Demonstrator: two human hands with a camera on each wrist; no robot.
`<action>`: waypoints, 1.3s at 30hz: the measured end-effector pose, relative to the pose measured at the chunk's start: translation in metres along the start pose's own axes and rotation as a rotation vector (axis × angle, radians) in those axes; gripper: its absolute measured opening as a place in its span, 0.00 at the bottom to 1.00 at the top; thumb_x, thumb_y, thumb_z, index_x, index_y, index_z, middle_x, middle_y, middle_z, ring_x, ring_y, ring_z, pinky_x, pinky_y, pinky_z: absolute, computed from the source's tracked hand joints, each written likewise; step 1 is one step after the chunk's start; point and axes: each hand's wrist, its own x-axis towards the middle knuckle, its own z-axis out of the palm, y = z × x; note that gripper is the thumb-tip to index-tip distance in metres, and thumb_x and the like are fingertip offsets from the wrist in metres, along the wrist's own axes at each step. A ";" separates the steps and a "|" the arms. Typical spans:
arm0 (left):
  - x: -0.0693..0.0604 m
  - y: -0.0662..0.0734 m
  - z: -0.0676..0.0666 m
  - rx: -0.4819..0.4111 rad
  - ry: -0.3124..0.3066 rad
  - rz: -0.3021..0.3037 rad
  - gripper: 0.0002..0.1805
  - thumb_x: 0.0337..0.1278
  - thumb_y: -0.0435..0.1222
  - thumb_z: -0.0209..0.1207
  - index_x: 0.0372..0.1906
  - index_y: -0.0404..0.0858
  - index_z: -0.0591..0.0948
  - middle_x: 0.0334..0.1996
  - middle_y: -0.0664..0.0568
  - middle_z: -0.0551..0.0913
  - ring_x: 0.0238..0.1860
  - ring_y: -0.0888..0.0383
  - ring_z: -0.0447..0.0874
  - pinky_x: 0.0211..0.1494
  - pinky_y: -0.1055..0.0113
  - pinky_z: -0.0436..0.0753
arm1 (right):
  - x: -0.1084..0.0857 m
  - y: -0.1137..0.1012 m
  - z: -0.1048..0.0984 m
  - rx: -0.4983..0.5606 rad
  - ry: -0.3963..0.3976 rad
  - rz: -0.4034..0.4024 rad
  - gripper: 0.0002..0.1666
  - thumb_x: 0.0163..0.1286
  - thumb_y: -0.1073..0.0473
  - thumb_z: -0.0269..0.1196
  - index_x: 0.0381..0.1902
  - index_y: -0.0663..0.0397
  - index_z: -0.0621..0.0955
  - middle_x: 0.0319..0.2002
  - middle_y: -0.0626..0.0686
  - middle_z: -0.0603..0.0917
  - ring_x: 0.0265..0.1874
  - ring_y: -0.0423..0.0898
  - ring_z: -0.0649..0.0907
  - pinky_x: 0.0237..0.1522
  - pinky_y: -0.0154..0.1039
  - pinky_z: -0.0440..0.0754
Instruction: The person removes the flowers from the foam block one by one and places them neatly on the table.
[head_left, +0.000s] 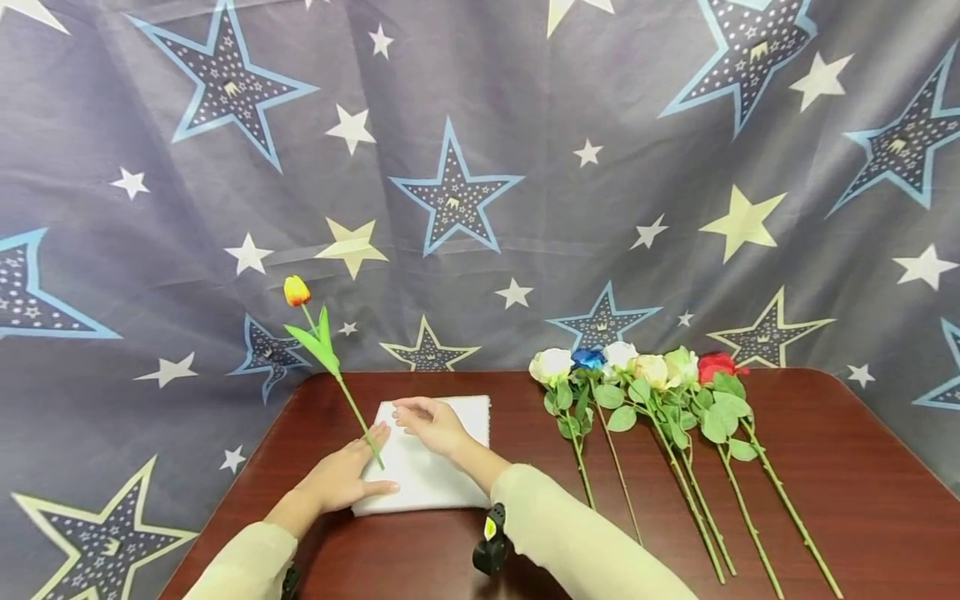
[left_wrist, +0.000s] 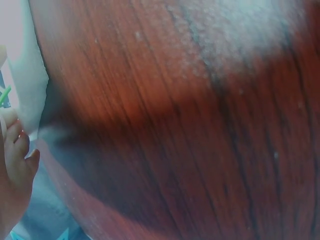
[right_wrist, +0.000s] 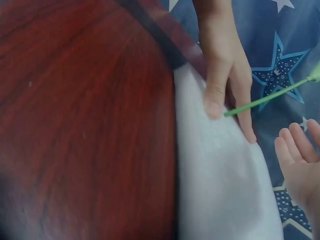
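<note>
A yellow and red tulip [head_left: 297,290] with green leaves leans to the left. Its stem's lower end meets the top of a white slab [head_left: 442,479], between the thumb and fingers of my left hand [head_left: 341,477]. Whether the stem goes into the slab cannot be told. That hand rests on the slab's left part with fingers and thumb spread, and the right wrist view shows the thumb beside the stem [right_wrist: 265,99]. Over the slab's far part, my right hand [head_left: 435,425] hovers with loosely bent fingers and nothing in them, apart from the stem.
On the right of the brown table [head_left: 840,467] lie several roses: white roses [head_left: 552,367], a blue rose [head_left: 588,358], pale yellow roses [head_left: 651,371] and a red rose [head_left: 718,367], stems toward the front. A grey curtain [head_left: 480,308] with stars hangs behind the table.
</note>
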 end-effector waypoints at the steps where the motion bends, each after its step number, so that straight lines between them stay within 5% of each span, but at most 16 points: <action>1: 0.001 0.002 0.000 0.000 0.002 0.004 0.55 0.47 0.67 0.59 0.73 0.34 0.60 0.74 0.40 0.60 0.70 0.37 0.65 0.68 0.44 0.70 | 0.000 0.001 0.001 0.044 -0.011 0.004 0.21 0.73 0.57 0.55 0.58 0.65 0.77 0.53 0.65 0.83 0.55 0.57 0.83 0.55 0.42 0.83; 13: 0.006 0.013 -0.001 0.030 0.017 -0.003 0.52 0.48 0.64 0.60 0.68 0.28 0.67 0.69 0.36 0.67 0.69 0.40 0.67 0.67 0.45 0.71 | 0.006 0.008 0.018 0.240 -0.113 0.029 0.24 0.76 0.62 0.47 0.65 0.72 0.67 0.62 0.72 0.74 0.63 0.63 0.75 0.67 0.47 0.72; 21: 0.006 0.013 0.002 0.018 0.034 -0.025 0.51 0.46 0.65 0.60 0.66 0.30 0.69 0.66 0.38 0.73 0.67 0.43 0.71 0.66 0.47 0.73 | -0.002 -0.003 0.030 0.204 -0.164 0.043 0.28 0.69 0.70 0.48 0.67 0.70 0.67 0.65 0.70 0.71 0.66 0.63 0.71 0.69 0.48 0.70; 33: 0.004 0.008 -0.002 0.010 0.004 -0.057 0.52 0.47 0.67 0.59 0.67 0.32 0.68 0.68 0.38 0.69 0.69 0.42 0.68 0.66 0.46 0.72 | -0.004 -0.008 0.035 0.103 -0.092 -0.015 0.24 0.65 0.67 0.60 0.60 0.62 0.76 0.53 0.67 0.82 0.53 0.57 0.83 0.53 0.29 0.79; 39: -0.002 0.006 -0.001 0.014 -0.016 -0.051 0.53 0.49 0.66 0.58 0.71 0.31 0.63 0.70 0.36 0.65 0.71 0.40 0.64 0.68 0.44 0.70 | -0.004 -0.002 0.032 0.106 -0.022 -0.023 0.18 0.65 0.62 0.64 0.51 0.63 0.82 0.51 0.63 0.85 0.48 0.51 0.86 0.49 0.30 0.83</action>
